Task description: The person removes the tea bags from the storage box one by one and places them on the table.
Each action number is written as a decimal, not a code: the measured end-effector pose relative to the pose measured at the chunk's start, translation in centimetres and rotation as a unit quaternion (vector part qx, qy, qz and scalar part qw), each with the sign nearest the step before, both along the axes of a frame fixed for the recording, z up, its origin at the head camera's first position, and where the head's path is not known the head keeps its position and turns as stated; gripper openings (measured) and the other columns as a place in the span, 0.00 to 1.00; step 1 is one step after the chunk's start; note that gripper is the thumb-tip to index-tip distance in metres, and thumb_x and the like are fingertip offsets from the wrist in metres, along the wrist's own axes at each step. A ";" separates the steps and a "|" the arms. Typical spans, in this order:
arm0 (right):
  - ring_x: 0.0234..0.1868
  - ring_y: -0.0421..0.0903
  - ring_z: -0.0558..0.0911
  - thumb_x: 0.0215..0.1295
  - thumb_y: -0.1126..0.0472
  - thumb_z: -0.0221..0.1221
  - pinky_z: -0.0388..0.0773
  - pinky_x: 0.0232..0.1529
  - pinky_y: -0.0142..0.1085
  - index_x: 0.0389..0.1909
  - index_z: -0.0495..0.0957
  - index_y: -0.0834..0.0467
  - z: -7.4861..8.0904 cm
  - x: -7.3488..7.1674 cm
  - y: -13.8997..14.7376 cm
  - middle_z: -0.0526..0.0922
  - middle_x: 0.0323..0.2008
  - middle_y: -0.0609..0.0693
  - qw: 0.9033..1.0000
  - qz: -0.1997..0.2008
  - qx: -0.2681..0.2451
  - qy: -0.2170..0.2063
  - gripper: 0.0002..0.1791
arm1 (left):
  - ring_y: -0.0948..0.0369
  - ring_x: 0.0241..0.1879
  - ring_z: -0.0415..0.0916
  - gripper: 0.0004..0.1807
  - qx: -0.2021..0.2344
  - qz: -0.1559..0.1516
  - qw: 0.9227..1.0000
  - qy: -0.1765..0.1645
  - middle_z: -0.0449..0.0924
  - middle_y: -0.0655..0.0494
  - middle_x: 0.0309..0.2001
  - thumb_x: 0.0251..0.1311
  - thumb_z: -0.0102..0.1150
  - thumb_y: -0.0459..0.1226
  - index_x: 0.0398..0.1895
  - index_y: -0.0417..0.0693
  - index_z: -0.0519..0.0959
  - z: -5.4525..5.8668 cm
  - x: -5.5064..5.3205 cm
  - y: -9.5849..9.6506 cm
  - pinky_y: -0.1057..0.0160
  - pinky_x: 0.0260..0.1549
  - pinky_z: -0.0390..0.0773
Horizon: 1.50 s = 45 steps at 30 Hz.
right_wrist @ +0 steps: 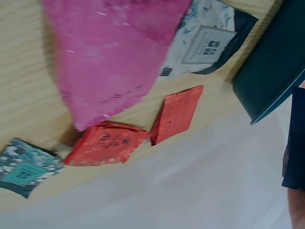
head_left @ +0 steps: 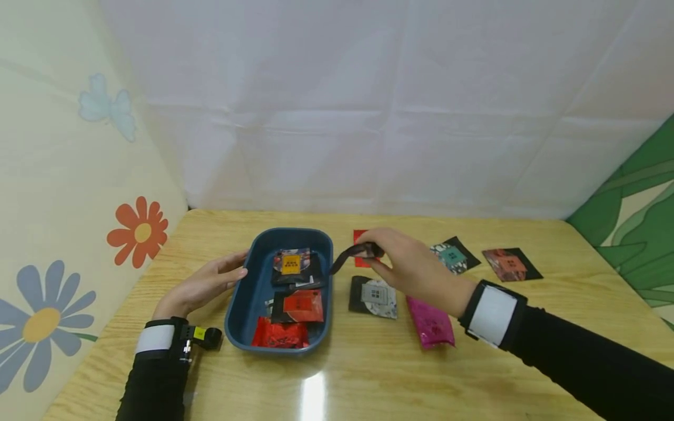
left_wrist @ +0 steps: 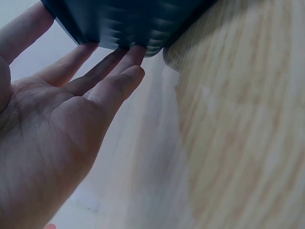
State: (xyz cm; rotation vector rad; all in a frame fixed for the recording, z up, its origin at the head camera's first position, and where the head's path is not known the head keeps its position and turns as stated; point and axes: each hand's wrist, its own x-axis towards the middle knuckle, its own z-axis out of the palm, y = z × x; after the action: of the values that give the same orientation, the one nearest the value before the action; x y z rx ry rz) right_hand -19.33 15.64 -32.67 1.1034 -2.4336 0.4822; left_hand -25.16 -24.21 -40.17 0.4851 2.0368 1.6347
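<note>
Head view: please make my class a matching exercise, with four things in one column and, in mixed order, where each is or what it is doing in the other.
Column one:
1. Blue box
2. Left hand
3. Right hand
4. Pink packet

Column two:
A. Pinches a dark packet
B. Lies on the wooden table, right of the box
C. Has several packets inside
D. Touches the box's left side

Pairs: 1-C, 2-D, 3-A, 4-B
</note>
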 end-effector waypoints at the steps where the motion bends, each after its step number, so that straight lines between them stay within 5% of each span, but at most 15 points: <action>1: 0.43 0.44 0.83 0.55 0.71 0.71 0.83 0.44 0.36 0.53 0.74 0.60 -0.1 0.1 0.3 0.81 0.45 0.51 1.000 -0.001 -0.002 0.002 0.25 | 0.38 0.72 0.52 0.38 0.000 0.000 1.000 0.000 0.46 0.33 0.76 0.74 0.51 0.40 0.78 0.35 0.46 0.0 0.0 0.0 0.43 0.68 0.56; 13: 0.37 0.45 0.83 0.49 0.73 0.73 0.84 0.35 0.40 0.50 0.75 0.61 -1.3 2.0 4.6 0.81 0.40 0.52 0.998 -0.062 0.016 0.010 0.26 | 0.38 0.73 0.50 0.38 0.003 -0.008 1.000 0.002 0.45 0.34 0.76 0.75 0.50 0.40 0.78 0.34 0.45 -0.1 0.1 -0.1 0.42 0.69 0.55; 24: 0.39 0.50 0.83 0.42 0.75 0.75 0.84 0.36 0.46 0.50 0.77 0.63 -2.1 3.6 8.5 0.82 0.42 0.54 0.993 -0.114 0.023 0.022 0.30 | 0.39 0.73 0.51 0.37 0.002 -0.008 1.000 0.003 0.45 0.35 0.77 0.75 0.50 0.39 0.78 0.35 0.46 -0.1 0.1 -0.1 0.43 0.69 0.54; 28: 0.35 0.47 0.83 0.49 0.68 0.75 0.83 0.30 0.42 0.50 0.76 0.62 -2.4 4.0 9.7 0.83 0.39 0.53 0.992 -0.119 0.021 0.036 0.27 | 0.39 0.73 0.51 0.38 -0.002 -0.007 1.000 0.005 0.45 0.35 0.77 0.75 0.50 0.40 0.78 0.35 0.46 0.0 0.1 -0.1 0.43 0.69 0.54; 31: 0.32 0.45 0.83 0.67 0.47 0.62 0.81 0.27 0.40 0.50 0.77 0.62 -2.6 4.3 10.8 0.82 0.36 0.51 0.991 -0.120 0.015 0.049 0.22 | 0.39 0.73 0.50 0.38 -0.006 -0.008 1.000 0.005 0.45 0.35 0.77 0.74 0.50 0.41 0.78 0.35 0.46 0.0 0.2 -0.1 0.42 0.69 0.54; 34: 0.32 0.45 0.82 0.70 0.36 0.36 0.80 0.26 0.41 0.49 0.77 0.62 -2.9 4.6 11.9 0.82 0.36 0.51 0.990 -0.130 0.009 0.052 0.35 | 0.39 0.73 0.50 0.38 -0.005 -0.007 1.000 0.004 0.45 0.35 0.77 0.74 0.50 0.40 0.78 0.35 0.46 0.0 0.2 0.0 0.43 0.69 0.54; 45: 0.37 0.55 0.81 0.71 0.32 0.37 0.80 0.29 0.51 0.48 0.76 0.62 -4.2 5.8 14.8 0.81 0.39 0.58 0.984 -0.176 -0.013 0.035 0.37 | 0.38 0.73 0.50 0.38 -0.010 -0.003 1.000 0.004 0.44 0.35 0.77 0.75 0.50 0.40 0.78 0.35 0.45 0.0 0.2 -0.1 0.42 0.69 0.54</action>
State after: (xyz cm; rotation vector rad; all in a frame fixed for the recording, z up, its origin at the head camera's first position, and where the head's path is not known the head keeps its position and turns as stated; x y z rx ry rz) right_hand -13.52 30.45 -36.86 0.6445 -2.4790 0.3525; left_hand -24.92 -24.28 -40.13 0.4913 2.0535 1.6093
